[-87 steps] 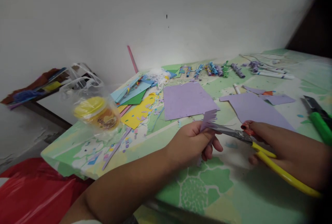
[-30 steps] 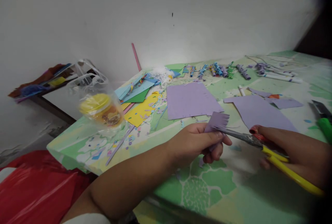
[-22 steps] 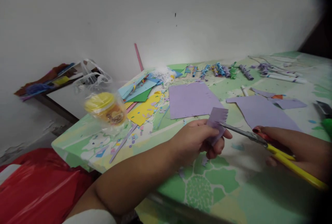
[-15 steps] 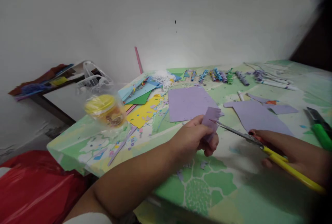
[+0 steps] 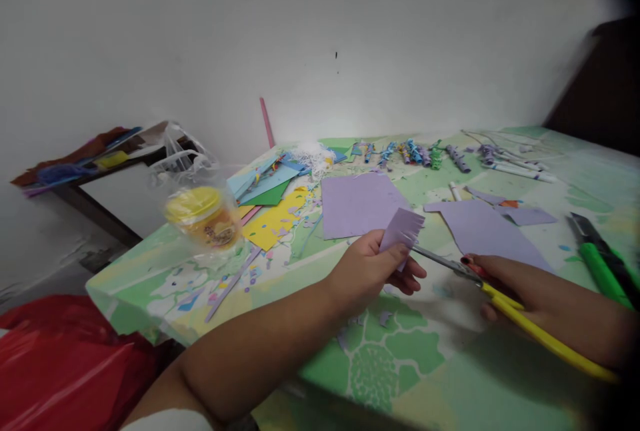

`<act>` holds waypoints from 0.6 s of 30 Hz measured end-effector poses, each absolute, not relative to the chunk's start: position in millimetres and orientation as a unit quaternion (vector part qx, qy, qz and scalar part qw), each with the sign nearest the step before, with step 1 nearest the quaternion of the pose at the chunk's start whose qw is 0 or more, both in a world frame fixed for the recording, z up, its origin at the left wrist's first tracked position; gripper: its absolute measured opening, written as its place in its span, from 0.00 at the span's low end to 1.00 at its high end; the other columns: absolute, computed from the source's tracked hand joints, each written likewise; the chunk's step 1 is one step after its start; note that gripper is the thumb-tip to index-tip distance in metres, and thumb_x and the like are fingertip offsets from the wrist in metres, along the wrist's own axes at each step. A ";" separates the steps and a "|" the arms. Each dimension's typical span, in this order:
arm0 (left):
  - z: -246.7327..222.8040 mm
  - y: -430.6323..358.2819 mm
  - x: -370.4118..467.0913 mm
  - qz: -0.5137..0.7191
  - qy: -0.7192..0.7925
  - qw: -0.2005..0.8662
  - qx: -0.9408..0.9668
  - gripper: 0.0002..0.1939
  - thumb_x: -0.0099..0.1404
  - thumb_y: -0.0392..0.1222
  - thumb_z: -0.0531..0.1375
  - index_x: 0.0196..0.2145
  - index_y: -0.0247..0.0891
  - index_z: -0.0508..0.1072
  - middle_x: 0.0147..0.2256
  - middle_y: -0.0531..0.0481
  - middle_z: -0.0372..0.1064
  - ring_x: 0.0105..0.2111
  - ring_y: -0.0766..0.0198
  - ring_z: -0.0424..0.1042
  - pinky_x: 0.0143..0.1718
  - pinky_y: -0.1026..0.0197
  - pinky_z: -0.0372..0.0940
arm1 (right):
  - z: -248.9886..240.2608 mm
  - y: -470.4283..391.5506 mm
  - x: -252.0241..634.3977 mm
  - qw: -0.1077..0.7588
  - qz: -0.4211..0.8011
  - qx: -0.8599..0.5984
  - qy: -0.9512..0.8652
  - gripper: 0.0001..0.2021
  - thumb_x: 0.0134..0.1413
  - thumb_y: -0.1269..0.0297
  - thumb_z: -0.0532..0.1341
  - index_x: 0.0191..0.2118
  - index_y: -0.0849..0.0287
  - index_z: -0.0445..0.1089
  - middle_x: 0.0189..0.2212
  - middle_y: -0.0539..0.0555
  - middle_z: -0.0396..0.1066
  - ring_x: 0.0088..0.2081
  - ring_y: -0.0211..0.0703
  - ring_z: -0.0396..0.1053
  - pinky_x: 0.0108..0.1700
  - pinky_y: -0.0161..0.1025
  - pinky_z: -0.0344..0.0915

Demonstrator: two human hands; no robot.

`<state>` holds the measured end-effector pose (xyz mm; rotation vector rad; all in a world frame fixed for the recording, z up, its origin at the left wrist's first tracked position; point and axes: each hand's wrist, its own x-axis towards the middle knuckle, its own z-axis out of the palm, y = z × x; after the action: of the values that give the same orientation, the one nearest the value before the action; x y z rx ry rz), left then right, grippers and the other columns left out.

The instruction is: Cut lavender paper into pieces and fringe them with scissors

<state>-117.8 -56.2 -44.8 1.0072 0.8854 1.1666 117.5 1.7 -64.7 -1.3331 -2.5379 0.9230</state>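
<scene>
Between the thumb and fingers of my left hand (image 5: 367, 268) is a small strip of purple paper (image 5: 399, 226), its right edge cut into short fringes. My right hand (image 5: 540, 294) grips a pair of scissors with yellow handles (image 5: 530, 324). The tips of the blades meet the fringed edge of the strip, close to my left fingers. Beyond my left hand lies a purple sheet (image 5: 363, 204) flat on the table. A larger cut purple piece (image 5: 493, 231) rests behind my right hand. Small purple scraps (image 5: 385, 318) lie below my left hand.
A green cutter (image 5: 603, 268) lies at the right. Along the back are several fringed paper rolls (image 5: 413, 151), white string (image 5: 315, 158) and markers (image 5: 523, 172). A bagged tub with a yellow lid (image 5: 195, 204) stands at the left, near coloured sheets (image 5: 275, 218). A red bag (image 5: 75, 364) is lower left.
The purple strip has tilted to the right in my left hand, and my left fingers have spread somewhat. The scissors have shifted slightly left with it. The view has moved a little.
</scene>
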 end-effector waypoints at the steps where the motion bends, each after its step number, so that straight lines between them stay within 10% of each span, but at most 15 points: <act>1: -45.2 -56.5 -117.6 0.504 0.390 0.631 0.442 0.16 0.54 0.51 0.61 0.29 0.35 0.62 0.22 0.53 0.69 0.19 0.70 0.68 0.23 0.66 0.62 | -63.4 0.6 116.2 0.064 0.305 -0.443 -0.841 0.21 0.46 0.43 0.55 0.42 0.49 0.64 0.45 0.53 0.69 0.47 0.57 0.64 0.47 0.47 0.62; 18: -38.2 -64.6 -109.2 0.488 0.460 0.592 0.447 0.09 0.58 0.40 0.56 0.23 0.34 0.65 0.19 0.53 0.67 0.17 0.73 0.65 0.22 0.67 0.60 | -55.5 -5.9 106.0 0.055 0.309 -0.437 -0.843 0.17 0.47 0.48 0.57 0.41 0.51 0.64 0.41 0.52 0.69 0.42 0.53 0.65 0.43 0.44 0.62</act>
<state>-109.2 -64.6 -38.2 1.0389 1.0701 1.1344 106.0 -5.9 -55.5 -1.3257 -2.5596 0.9396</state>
